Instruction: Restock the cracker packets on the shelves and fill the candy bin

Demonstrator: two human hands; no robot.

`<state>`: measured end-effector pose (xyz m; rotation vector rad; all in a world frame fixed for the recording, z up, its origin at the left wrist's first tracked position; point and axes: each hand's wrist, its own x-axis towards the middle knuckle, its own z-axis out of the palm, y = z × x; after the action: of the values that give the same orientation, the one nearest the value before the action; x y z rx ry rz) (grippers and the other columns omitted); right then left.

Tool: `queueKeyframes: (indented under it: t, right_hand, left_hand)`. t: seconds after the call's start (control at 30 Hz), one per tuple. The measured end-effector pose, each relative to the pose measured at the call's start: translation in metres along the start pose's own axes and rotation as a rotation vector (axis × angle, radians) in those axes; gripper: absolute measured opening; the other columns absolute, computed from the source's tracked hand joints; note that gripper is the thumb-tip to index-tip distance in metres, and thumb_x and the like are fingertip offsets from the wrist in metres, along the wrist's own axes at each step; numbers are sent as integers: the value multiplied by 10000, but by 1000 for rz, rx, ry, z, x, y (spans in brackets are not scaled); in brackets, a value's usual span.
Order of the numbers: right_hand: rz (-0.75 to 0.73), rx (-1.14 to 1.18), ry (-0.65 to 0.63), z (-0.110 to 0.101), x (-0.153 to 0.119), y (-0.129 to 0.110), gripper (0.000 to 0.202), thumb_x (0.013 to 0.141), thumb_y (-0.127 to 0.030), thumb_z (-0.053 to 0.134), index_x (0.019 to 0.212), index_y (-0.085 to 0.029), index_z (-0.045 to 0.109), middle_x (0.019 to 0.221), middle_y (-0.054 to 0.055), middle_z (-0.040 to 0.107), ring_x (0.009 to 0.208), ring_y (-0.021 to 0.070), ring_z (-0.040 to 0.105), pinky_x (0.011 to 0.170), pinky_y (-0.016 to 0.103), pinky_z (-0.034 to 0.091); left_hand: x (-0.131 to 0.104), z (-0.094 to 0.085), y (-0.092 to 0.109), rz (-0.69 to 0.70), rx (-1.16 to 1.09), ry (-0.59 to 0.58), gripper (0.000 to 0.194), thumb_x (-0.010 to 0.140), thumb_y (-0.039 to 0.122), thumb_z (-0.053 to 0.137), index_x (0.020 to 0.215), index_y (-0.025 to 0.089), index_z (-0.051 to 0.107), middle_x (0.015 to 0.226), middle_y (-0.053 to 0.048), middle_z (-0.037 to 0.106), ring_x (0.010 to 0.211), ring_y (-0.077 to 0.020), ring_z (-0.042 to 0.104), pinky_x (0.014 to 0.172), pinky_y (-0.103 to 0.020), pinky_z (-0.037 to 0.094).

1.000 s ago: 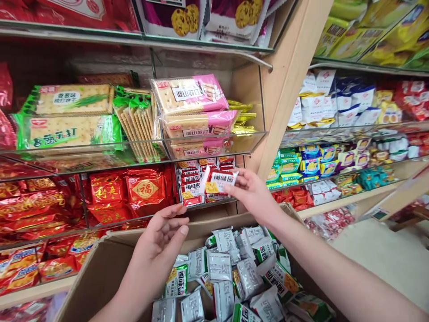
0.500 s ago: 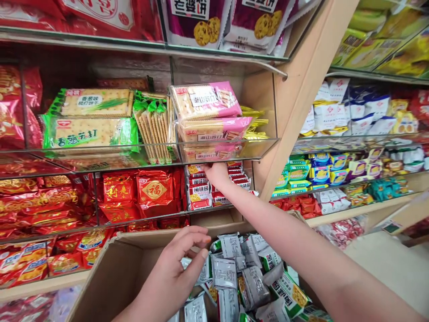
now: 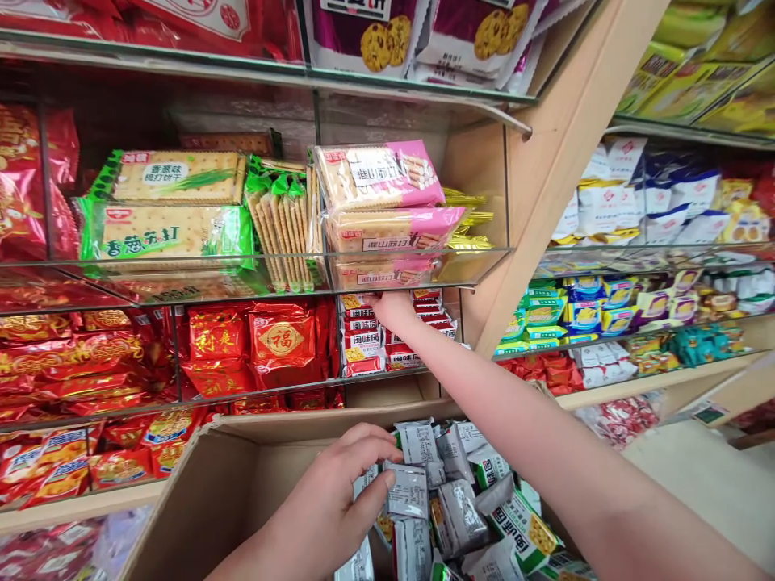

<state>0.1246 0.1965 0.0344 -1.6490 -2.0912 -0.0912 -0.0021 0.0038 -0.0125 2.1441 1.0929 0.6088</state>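
Observation:
My left hand (image 3: 348,488) hovers over the cardboard box (image 3: 227,492), fingers curved and thumb apart, with nothing visible in its grasp. Silver-and-green snack packets (image 3: 408,488) lie loose inside the box, close to its fingertips. My right hand (image 3: 396,311) reaches into a low shelf compartment holding stacked red-and-white snack packets (image 3: 363,343). Its fingers are hidden behind the shelf edge and among the stacks, so what they touch is unclear. Just above this hand, pink-and-cream cracker packs (image 3: 387,226) stand behind a clear shelf front.
Red packets (image 3: 282,343) fill the compartment to the left. Green cracker packs (image 3: 173,230) sit above them. A wooden upright (image 3: 545,177) divides this shelving from the right-hand section. Clear shelf panels (image 3: 417,266) with hard edges lie right over my right wrist.
My left hand has moved a little right and down, nearer the packets in the box. My right hand stays inside the compartment. The view has shifted slightly.

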Motion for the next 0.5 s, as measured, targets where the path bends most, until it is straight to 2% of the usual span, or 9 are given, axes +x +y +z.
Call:
queueKeyframes:
  t: [0.2,0.37,0.5]
  right_hand:
    - [61,155,44,-4,-6,9,254,833,-326,539,981,-143,636,1000,98,666,963,223,601,855,296,435]
    - [54,245,50,-5,-14,16,206,791,-303,593,886,-128,641,910,88,683,835,202,634,755,273,470]
    - [40,268,72,-5,-16,18,195,803,-295,575,902,-139,637,926,89,680,853,214,631,781,299,468]
  left_hand:
    - [-3,3,-3,-4,38,-110,187,836,168,432,950,239,563,970,-10,596,919,-137,556,815,-257,436]
    - [-4,3,-7,-26,82,-145,189,832,188,441,961,237,571,947,-16,604,897,-145,565,799,-254,440]
    - [-2,5,-10,-28,136,-167,193,835,200,432,963,230,572,943,-24,606,891,-155,566,797,-267,442]
